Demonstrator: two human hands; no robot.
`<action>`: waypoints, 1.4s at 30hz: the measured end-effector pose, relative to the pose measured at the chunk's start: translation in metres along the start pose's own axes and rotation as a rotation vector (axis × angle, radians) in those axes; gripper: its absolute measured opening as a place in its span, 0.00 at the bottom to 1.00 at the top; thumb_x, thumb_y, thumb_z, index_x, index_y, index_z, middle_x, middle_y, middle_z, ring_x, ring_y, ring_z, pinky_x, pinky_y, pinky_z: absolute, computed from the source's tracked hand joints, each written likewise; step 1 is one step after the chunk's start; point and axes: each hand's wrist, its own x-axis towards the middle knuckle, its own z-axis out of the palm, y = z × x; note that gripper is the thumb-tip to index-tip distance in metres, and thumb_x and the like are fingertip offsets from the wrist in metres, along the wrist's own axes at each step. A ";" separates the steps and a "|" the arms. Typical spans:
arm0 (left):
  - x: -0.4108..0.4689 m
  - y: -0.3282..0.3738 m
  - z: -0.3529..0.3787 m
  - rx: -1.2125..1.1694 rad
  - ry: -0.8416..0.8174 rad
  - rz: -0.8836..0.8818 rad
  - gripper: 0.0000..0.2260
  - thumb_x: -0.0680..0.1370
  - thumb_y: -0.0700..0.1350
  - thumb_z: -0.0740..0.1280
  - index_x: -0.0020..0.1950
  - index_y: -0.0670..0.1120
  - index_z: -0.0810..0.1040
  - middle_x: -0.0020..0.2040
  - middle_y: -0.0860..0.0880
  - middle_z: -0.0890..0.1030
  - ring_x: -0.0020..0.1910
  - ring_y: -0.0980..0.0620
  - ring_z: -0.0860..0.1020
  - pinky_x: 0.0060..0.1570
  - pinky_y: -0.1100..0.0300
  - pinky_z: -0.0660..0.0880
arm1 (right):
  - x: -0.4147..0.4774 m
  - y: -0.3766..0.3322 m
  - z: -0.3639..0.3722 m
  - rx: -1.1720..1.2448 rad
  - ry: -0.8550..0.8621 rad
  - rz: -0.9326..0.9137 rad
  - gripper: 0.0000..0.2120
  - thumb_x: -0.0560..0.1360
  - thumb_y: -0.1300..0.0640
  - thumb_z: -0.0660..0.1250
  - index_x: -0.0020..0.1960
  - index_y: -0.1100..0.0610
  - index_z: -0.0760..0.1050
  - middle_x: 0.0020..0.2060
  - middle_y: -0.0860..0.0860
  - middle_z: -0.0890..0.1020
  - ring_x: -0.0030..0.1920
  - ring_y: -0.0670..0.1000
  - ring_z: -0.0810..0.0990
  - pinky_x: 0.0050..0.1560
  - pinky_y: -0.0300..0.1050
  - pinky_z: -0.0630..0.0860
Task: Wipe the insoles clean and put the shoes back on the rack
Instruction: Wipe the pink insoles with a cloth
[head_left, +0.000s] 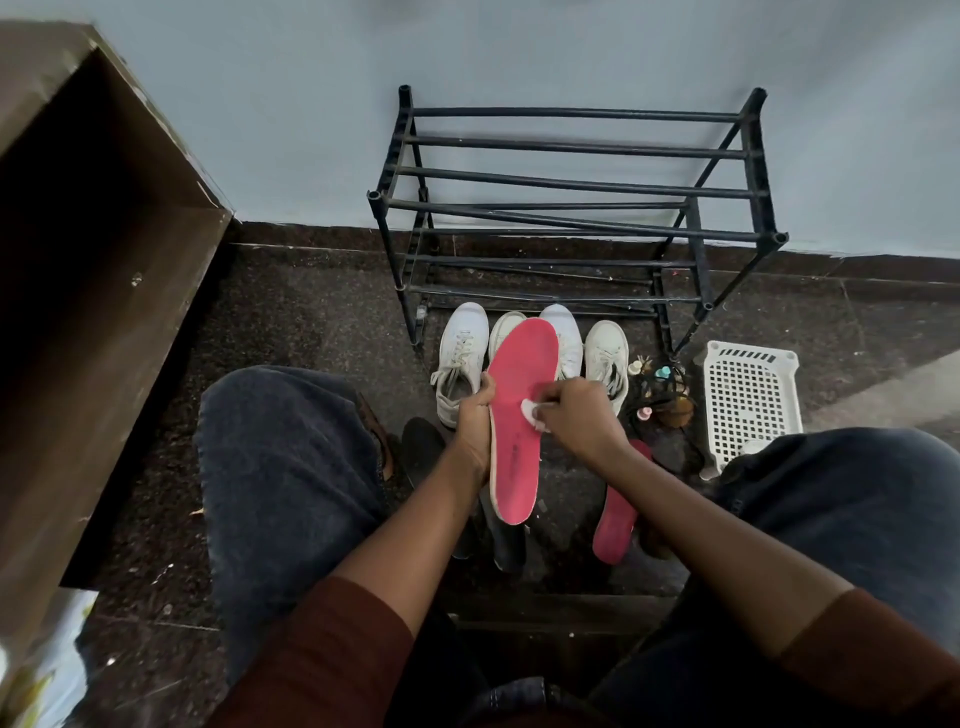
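My left hand (475, 421) grips the left edge of a long pink insole (519, 415), held up above the floor with its toe end pointing away from me. My right hand (576, 418) pinches a small white wipe (531, 411) pressed against the insole's middle. A second pink insole (618, 519) lies on the floor under my right forearm. Several white sneakers (460, 358) stand in a row in front of the black metal shoe rack (571, 208), whose bars hold nothing. Dark insoles (423, 449) lie on the floor beneath my left wrist.
A white perforated plastic basket (748, 400) sits on the floor at the right, with small bottles (662, 387) beside it. A brown cabinet (88, 270) stands at the left. My knees in dark jeans flank the work area on the dark speckled floor.
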 end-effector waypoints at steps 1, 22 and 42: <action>0.001 0.000 0.001 -0.010 -0.002 0.007 0.20 0.84 0.51 0.47 0.54 0.42 0.75 0.39 0.44 0.85 0.35 0.48 0.83 0.35 0.58 0.80 | 0.006 0.000 -0.003 0.022 0.075 0.022 0.09 0.72 0.64 0.64 0.48 0.61 0.82 0.43 0.52 0.84 0.36 0.46 0.77 0.30 0.28 0.68; 0.009 0.000 0.003 -0.130 -0.093 0.038 0.31 0.83 0.53 0.46 0.42 0.41 0.86 0.40 0.44 0.85 0.40 0.48 0.84 0.40 0.56 0.81 | -0.007 -0.033 0.001 0.016 0.145 -0.122 0.08 0.73 0.64 0.65 0.50 0.62 0.82 0.44 0.56 0.83 0.36 0.46 0.74 0.33 0.24 0.65; 0.011 0.006 -0.004 0.008 -0.061 0.138 0.31 0.84 0.55 0.44 0.41 0.52 0.87 0.38 0.49 0.85 0.36 0.51 0.84 0.36 0.56 0.81 | 0.002 -0.008 0.001 0.075 0.268 -0.016 0.11 0.74 0.64 0.64 0.55 0.63 0.79 0.50 0.58 0.81 0.45 0.54 0.80 0.47 0.35 0.72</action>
